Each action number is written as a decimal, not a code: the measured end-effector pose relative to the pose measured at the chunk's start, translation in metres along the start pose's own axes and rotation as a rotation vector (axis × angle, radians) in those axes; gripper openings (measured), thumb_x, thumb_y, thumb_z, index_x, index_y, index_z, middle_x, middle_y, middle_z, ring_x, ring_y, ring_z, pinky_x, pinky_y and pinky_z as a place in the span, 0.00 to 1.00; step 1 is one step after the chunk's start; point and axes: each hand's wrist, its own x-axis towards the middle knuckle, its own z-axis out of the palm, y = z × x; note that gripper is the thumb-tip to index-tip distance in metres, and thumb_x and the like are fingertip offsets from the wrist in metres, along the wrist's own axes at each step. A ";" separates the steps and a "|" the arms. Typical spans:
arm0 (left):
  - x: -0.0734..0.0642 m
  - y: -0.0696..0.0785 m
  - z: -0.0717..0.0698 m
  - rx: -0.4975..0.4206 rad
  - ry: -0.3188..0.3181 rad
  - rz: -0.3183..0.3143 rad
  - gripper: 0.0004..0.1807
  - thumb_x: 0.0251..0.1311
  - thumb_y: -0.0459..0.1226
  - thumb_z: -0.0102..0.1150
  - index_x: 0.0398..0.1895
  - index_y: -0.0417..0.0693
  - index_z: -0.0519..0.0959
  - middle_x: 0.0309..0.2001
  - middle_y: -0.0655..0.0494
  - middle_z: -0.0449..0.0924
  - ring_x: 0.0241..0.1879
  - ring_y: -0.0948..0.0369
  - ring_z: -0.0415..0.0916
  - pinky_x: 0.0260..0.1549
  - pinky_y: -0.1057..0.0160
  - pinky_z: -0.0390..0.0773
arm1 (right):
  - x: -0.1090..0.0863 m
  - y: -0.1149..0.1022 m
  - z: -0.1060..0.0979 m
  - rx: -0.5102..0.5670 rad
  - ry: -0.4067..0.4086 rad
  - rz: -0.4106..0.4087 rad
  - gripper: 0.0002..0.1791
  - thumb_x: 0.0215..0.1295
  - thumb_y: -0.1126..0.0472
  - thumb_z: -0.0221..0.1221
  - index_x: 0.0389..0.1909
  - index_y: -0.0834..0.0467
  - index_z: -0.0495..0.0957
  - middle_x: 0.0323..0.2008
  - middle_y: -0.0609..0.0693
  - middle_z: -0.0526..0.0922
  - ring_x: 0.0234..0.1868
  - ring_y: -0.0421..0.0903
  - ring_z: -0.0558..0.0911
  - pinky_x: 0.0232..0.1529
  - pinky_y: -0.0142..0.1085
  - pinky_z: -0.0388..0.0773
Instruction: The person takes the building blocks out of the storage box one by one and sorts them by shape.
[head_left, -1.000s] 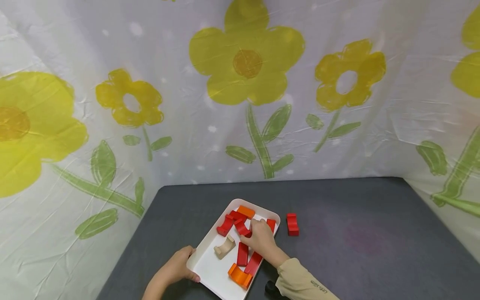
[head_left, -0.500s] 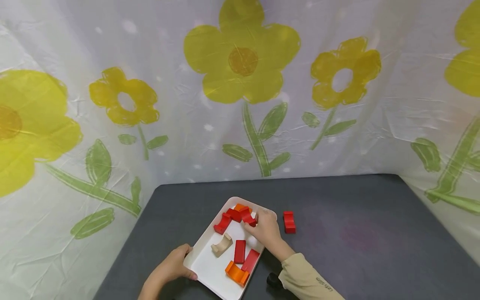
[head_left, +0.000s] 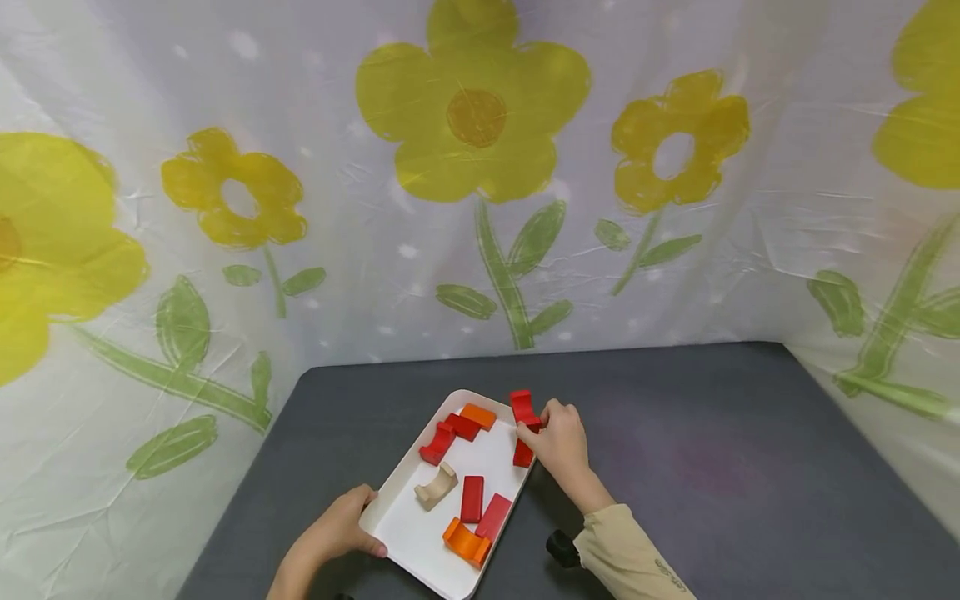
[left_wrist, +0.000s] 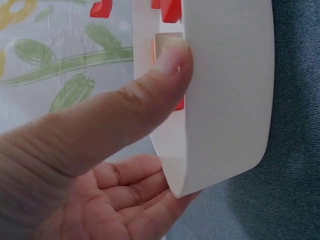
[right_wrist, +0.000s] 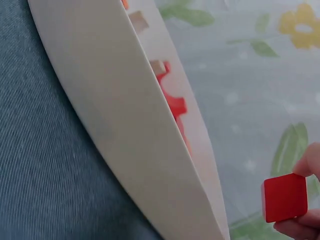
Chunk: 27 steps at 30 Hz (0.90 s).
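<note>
Over the right rim of a white tray (head_left: 405, 537), my right hand (head_left: 564, 446) pinches a red block with a curved notch (head_left: 522, 406) between thumb and fingers. The right wrist view shows this red block (right_wrist: 284, 198) raised past the tray's edge (right_wrist: 115, 110). My left hand (head_left: 341, 529) grips the tray's near left side. In the left wrist view, the thumb of my left hand (left_wrist: 95, 122) lies over the rim, with the fingers below. Another red block (head_left: 522, 453) lies inside the tray, just below the held one.
Also in the tray are a natural wood notched block (head_left: 437, 487), an orange notched block (head_left: 467, 542), an orange block (head_left: 478, 416) and several red blocks (head_left: 472, 498). A black object (head_left: 562, 549) lies by the right sleeve (head_left: 626, 550). A flowered curtain (head_left: 390, 275) stands behind the dark table (head_left: 675, 467).
My right hand has lifted the red notched block from among the others and carried it right, to the tray's rim. The red block on the table is now hidden behind that hand. My left hand keeps its grip.
</note>
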 end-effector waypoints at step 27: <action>0.003 -0.001 -0.003 -0.015 -0.051 -0.013 0.31 0.20 0.37 0.77 0.30 0.35 0.68 0.25 0.53 0.69 0.26 0.57 0.65 0.25 0.63 0.66 | -0.023 0.076 -0.048 -0.123 -0.049 0.256 0.18 0.44 0.59 0.65 0.17 0.60 0.63 0.13 0.49 0.62 0.21 0.48 0.62 0.22 0.38 0.59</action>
